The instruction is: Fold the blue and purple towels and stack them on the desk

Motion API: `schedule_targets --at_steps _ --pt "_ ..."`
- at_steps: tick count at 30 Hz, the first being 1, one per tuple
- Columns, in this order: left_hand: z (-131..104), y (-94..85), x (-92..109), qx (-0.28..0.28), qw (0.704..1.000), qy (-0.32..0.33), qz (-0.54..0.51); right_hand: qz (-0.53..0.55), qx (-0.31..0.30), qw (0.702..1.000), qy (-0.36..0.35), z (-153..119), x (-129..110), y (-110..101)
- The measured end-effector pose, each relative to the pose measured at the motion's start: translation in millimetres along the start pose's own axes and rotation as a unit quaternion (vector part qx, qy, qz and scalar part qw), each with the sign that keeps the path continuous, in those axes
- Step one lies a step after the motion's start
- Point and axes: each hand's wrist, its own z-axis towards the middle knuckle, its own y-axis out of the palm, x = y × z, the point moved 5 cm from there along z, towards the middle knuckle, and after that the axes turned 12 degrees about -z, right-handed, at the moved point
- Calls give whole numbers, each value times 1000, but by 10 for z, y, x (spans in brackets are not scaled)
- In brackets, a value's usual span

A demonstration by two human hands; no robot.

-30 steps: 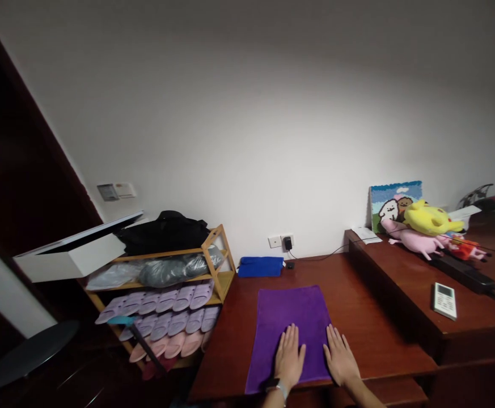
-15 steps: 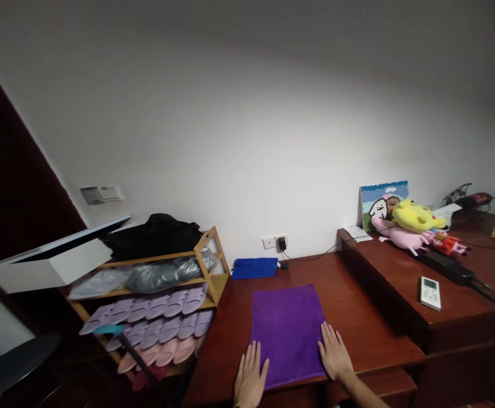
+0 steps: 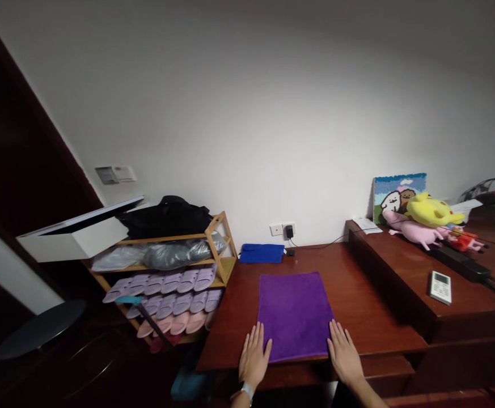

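Note:
A purple cloth (image 3: 295, 317) lies spread flat on the brown wooden desk (image 3: 370, 323), its near edge close to the desk's front. My left hand (image 3: 254, 354) rests palm down at the cloth's near left corner, fingers stretched out. At the near right side my right hand (image 3: 344, 350) lies flat as well, its fingertips touching the cloth's edge. Both hands are open and hold nothing. Further back by the wall, a folded blue cloth (image 3: 262, 253) lies on the desk.
Left of the desk stands a wooden shoe rack (image 3: 221, 249) with several purple slippers (image 3: 170, 281) and a black bag (image 3: 166, 218) on top. On the raised right section lie a white remote control (image 3: 440, 287) and plush toys (image 3: 432, 209). A black plug (image 3: 289, 231) sits in the wall socket.
The camera view has shifted, so the scene sits further right and slightly higher. Both hands stay flat at the purple cloth's sides, and the cloth looks the same.

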Motion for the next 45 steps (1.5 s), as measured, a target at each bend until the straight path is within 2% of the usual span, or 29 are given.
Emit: schedule_targets --at_steps 4,7,10,11,13,16,18,19,21,22,24,26,30,33,36,40,42,45 --pt "6 7 -48 -9 1000 5 -8 7 30 1000 0 4 1 -34" --pt "43 18 -109 -22 1000 7 -12 17 56 998 2 20 17 52" --pt "115 29 21 4 1000 7 -5 7 102 995 -4 44 43 198" --pt "142 45 154 18 1000 19 -7 -2 130 991 -10 50 50 236" --pt "190 134 554 23 997 65 -22 -27 203 979 -23 48 61 278" --pt "235 384 1294 -26 986 157 -56 -66 286 955 -43 24 69 289" --pt "252 537 1667 -54 978 190 -71 -81 301 949 -50 15 74 279" --pt "260 591 1777 -63 976 194 -76 -84 300 949 -54 13 74 270" --pt "268 642 1825 -74 977 186 -79 -83 289 952 -56 12 75 254" --pt "264 634 1768 -77 978 177 -78 -80 280 955 -54 12 76 248" --pt "242 550 1508 -74 983 152 -68 -71 259 962 -47 11 80 245" --pt "201 392 1099 -69 990 111 -49 -61 235 969 -39 12 85 248" --pt "103 -22 127 -50 999 6 -11 -37 183 982 -27 16 88 239" --pt "47 -229 -383 -43 999 -23 -5 -26 141 989 -21 5 80 214" --pt "11 -281 -570 -16 1000 -3 -15 -23 87 996 -12 -14 88 209" --pt "-27 -222 -588 49 998 23 -14 -12 21 1000 0 92 146 151" --pt "-43 -189 -594 77 996 32 -14 -8 4 1000 8 276 171 46" --pt "-65 -166 -622 114 992 46 -20 -16 -20 1000 6 695 140 -143"
